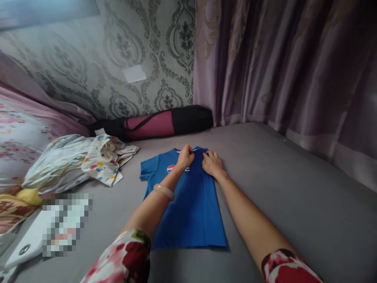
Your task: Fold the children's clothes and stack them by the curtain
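A blue T-shirt (188,208) with a round red, white and blue logo lies spread on the grey bed sheet (288,188). Its left sleeve sticks out, while the right side looks folded inward along a straight crease, with no sleeve showing there. My left hand (186,158), below a pale bangle, is closed on the fabric near the collar and covers part of the chest print. At the right shoulder edge, my right hand (212,163) has bent fingers gripping the cloth. Its fingertips are partly hidden.
Crumpled patterned clothes (101,157) are piled at left, near a floral pillow (14,137). A white item (32,232), beside a blurred patch, lies at front left. Along the wall rests a long black and maroon bag (159,124). Purple curtains (250,63) hang at right.
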Motion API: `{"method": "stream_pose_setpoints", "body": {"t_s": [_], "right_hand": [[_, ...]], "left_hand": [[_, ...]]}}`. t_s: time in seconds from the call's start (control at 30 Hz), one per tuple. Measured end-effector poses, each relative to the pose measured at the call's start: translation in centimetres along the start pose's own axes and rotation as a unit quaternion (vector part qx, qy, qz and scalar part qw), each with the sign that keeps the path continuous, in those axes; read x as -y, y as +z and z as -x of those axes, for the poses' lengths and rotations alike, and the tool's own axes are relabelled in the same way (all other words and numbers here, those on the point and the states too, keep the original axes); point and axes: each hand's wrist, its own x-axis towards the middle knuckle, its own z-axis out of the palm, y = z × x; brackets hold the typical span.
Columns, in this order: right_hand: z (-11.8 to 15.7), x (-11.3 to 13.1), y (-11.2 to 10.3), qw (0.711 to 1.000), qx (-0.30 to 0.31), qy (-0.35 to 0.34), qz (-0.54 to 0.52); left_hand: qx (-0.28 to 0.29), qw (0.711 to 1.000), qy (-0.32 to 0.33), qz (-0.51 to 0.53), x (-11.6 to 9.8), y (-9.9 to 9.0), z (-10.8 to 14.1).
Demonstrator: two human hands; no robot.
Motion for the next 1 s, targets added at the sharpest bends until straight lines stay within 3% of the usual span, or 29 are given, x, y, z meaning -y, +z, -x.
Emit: {"method": "stream_pose_setpoints", "body": {"t_s": [0.13, 0.33, 0.53, 0.67, 0.83, 1.0], "right_hand": [[-0.1, -0.1, -0.1, 1.000, 0.009, 0.003, -0.003], [-0.2, -0.3, 0.0, 1.000, 0.006, 0.002, -0.006], [-0.3, -0.3, 0.1, 1.000, -0.003, 0.014, -0.008], [-0.4, -0.1, 0.0, 1.000, 0.005, 0.030, -0.002], [-0.3, -0.1, -0.1, 0.999, 0.010, 0.049, -0.009], [-0.7, -0.5, 0.5, 0.998, -0.019, 0.055, -0.029]], "left_hand": [[0.009, 0.998, 0.059, 0.021, -0.1, 1.2, 0.9], [0.047, 0.988, 0.145, -0.030, 0.5, 2.3, 1.7], [0.010, 0.993, 0.103, -0.057, 0.8, 2.5, 1.5], [0.036, 0.990, 0.125, -0.058, 0.3, 2.3, 2.0], [0.067, 0.982, 0.114, -0.137, -0.8, 1.9, 3.2], [0.098, 0.972, 0.127, -0.169, -0.7, 1.9, 3.6]]}}
